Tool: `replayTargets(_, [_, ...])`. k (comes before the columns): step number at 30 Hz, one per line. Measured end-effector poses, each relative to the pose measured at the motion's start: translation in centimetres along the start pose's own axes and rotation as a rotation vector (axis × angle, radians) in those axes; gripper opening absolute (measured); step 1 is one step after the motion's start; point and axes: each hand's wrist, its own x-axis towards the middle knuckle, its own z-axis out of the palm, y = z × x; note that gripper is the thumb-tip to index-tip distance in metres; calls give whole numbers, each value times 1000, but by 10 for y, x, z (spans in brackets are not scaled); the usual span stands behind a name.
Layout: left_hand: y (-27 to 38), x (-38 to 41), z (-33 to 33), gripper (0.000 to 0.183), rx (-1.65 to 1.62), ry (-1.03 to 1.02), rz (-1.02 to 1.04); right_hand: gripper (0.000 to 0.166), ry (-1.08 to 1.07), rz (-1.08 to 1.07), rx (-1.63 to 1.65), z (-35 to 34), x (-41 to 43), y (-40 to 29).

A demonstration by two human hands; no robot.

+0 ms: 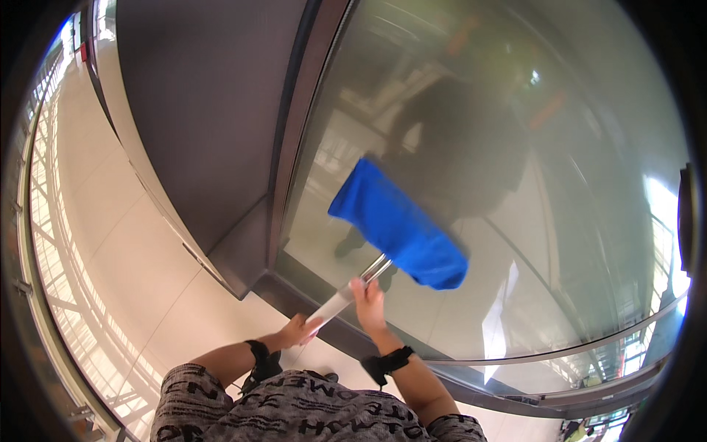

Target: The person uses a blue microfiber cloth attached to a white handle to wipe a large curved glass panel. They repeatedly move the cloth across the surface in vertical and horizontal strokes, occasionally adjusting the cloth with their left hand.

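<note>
Both my hands grip the white handle (330,310) of a squeegee-shaped cleaning tool. My left hand (299,330) is wrapped around its lower end. Higher up, near the metal fork, my right hand (369,305) holds the handle, thumb and fingers pointing upward. A blue cloth (400,226) covers the wide head of the tool and hangs in folds, so the head itself is hidden. The cloth lies over a large glass pane (469,309); whether it presses on the glass cannot be told. A dark reflection of a person shows in the pane.
A dark panel (210,99) and a brown frame post (293,127) border the glass on the left. Along its foot runs a dark sill (342,337). Pale floor tiles (110,221) stretch leftward to a railing (33,265). A dark fitting (685,221) sits at the right edge.
</note>
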Motion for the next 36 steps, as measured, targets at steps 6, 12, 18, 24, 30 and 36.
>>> replayTargets(6, [130, 46, -26, 60, -25, 59, 237, 16, 93, -218, 499, -48, 112, -137])
replayTargets(12, [73, 56, -33, 57, -150, 95, 225, 26, 94, -156, 214, 1, 101, -93])
replayTargets(18, [-65, 24, 17, 75, -348, 54, -73, 34, -116, -27, -107, 62, 23, -1])
replayTargets(24, [-99, 3, 58, 86, -459, -103, -355, 43, -279, 155, -265, 55, -12, 18])
replayTargets(30, [-37, 37, 71, 85, -306, -130, 40, 34, 10, -65, -92, -2, 10, -12])
replayTargets(36, [164, 96, 128, 69, -168, -101, 404, 28, 323, -117, 438, -159, 71, -115])
